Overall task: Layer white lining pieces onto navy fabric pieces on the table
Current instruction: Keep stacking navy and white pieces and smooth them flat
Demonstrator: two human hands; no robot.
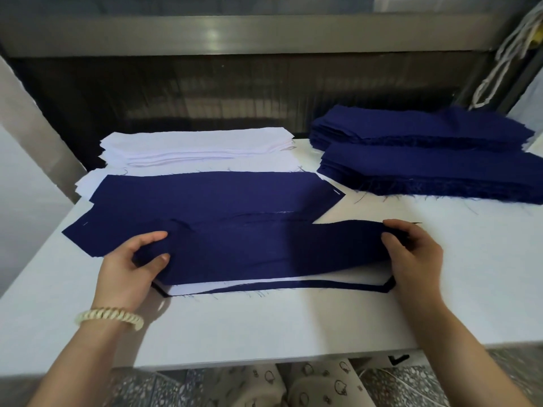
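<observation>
Navy piece stretched between 2 grips: left hand, right hand.

L hand pinches navy piece end | R hand pinches other end | arms fwd

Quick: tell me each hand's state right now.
Left hand: pinching the left end of the navy fabric piece.
Right hand: gripping its right end.
</observation>
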